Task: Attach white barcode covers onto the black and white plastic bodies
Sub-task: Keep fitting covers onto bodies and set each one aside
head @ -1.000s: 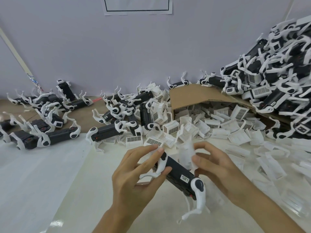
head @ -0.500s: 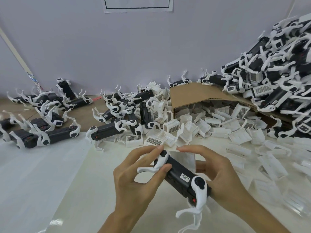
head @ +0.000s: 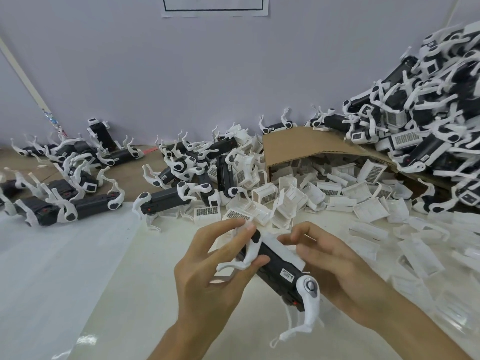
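Observation:
I hold a black and white plastic body slanted above the white table, its white legs sticking out at both ends. My left hand grips its upper end, thumb and fingers curled round a white leg. A white barcode cover lies along the body's far side. My right hand curls round the body and cover from the right, fingertips on the cover. A small white label shows on the black side.
Loose white covers spill from a tipped cardboard box behind my hands and spread to the right. A tall heap of bodies rises at the right. More bodies lie scattered at the left, along the wall.
The cover, held up in my right hand a second ago, now lies against the body. My right hand has closed round both. The body has tilted a little.

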Available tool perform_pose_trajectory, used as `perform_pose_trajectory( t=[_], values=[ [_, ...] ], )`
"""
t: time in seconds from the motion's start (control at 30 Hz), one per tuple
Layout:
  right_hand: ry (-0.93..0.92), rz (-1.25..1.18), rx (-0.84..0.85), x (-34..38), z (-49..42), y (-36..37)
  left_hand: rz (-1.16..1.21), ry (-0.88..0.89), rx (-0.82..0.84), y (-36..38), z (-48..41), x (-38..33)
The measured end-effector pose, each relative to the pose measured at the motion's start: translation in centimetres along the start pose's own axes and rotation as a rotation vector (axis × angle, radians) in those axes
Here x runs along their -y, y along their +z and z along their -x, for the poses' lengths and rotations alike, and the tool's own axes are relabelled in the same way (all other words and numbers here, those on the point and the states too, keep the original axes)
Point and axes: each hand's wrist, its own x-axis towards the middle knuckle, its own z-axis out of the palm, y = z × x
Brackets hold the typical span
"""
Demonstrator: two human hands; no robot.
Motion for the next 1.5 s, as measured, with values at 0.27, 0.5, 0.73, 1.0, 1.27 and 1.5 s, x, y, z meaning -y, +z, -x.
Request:
perform_pose_trajectory(
  t=[0.27,0.5,0.73,1.0,1.27,1.5],
  values=[
    [0.135,-0.134,0.128,0.0,0.3,0.7,-0.004,0.126,-0.026,-0.1,-0.2,-0.8],
    [0.362,-0.416,0.38,-1.4,0.3,0.6,0.047,0.093,-0.062,-0.2,-0.6,-0.5],
    [0.199,-0.375,0.181,-1.2,0.0,0.7,0.149,-0.144,0.077,-0.5,-1.1,-0.6],
    [-0.074,0.022,-0.069,-0.9,-0.1,1.0,0.227,-0.394,0.258,-0.6,-1.3,-0.6],
    [-0.349,0.625,-0.132,-1.6,0.8,1.4,0.38,-0.539,0.485,-0.7,-1.4,-0.1],
    [-0.474,0.912,-0.213,-1.9,0.9,1.1,0.455,-0.498,0.476,-0.7,-1.5,0.3]
  ],
)
